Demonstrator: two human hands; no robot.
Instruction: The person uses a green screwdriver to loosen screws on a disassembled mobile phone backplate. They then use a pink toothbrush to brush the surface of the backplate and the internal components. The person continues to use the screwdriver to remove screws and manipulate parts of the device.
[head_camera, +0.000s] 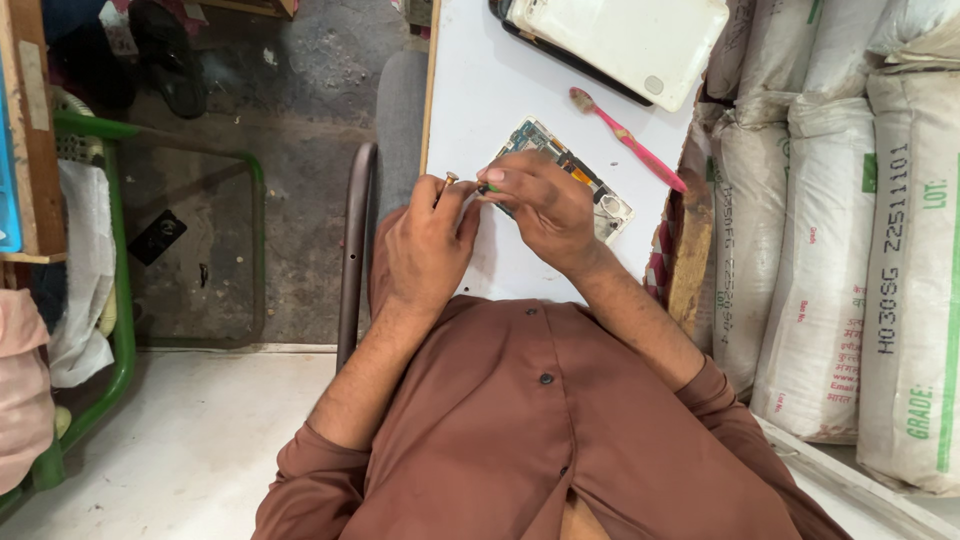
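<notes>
— Start at the hands. What is the left hand doing?

— It is closed in a pinch, thumb and forefinger gripping a small metal-tipped tool that sticks up just past the fingertips. What kind of tool it is, I cannot tell; most of it is hidden in the fist.

— And the right hand?

— Curled down over the opened device, fingers bent and pressing on it. A bit of green shows at its fingertips, right where the two hands meet; too small to name. Whether it grips the board or only steadies it, I cannot tell.

— Where does that device lie?

— Flat on the white table, near the edge closest to the person, its circuit board and parts exposed, half covered by the right hand.

— What lies around it?

— A pink toothbrush lies slantwise just beyond the device, bristles toward the far end. Farther up the table, a white back cover rests on a dark flat piece. Stacked woven sacks stand along the right of the table. To the left, a green metal frame over the concrete floor. The person wears a brown shirt.
</notes>
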